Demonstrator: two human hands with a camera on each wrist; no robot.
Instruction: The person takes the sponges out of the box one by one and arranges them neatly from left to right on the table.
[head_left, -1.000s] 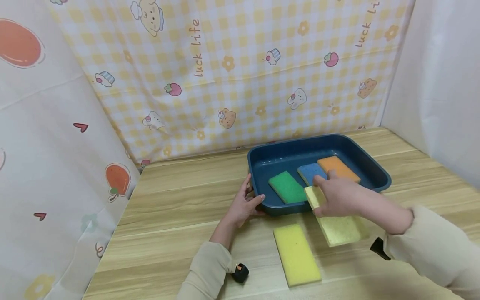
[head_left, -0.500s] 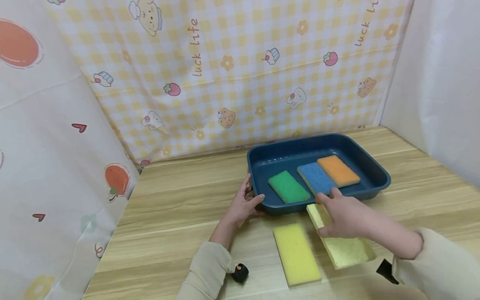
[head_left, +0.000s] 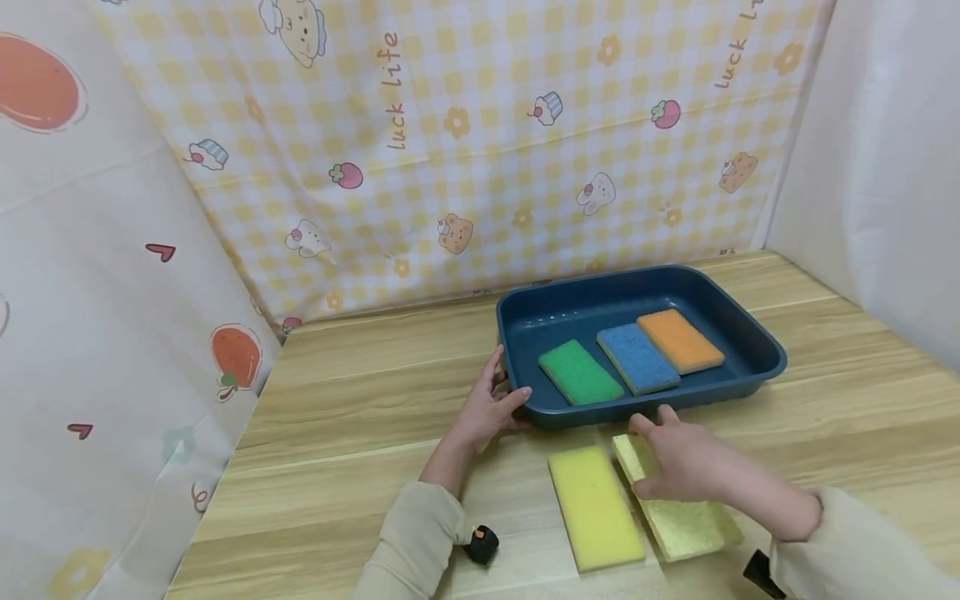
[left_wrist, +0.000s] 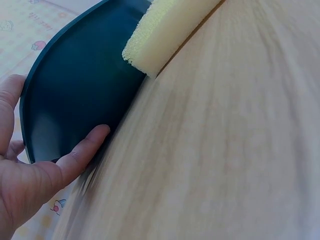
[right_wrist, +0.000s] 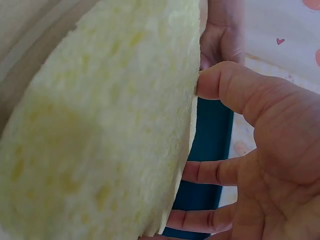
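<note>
The left hand (head_left: 483, 417) grasps the tray (head_left: 573, 417); the right hand (head_left: 686, 462) pinches the pale sponge (head_left: 693, 529) beside the yellow sponge (head_left: 597, 508), likely placing it; next calls for a flat release.

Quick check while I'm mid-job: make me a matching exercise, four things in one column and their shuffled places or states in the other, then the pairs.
Column one
1. Left hand
2. Right hand
3. Blue sponge
4. Orange sponge

Column two
A. Holding a pale yellow sponge
B. Rightmost of the three sponges in the tray, head view
C. Touching the tray at its near left corner, head view
D. Middle one of the three sponges in the tray

Pairs: 1-C, 2-A, 3-D, 4-B
</note>
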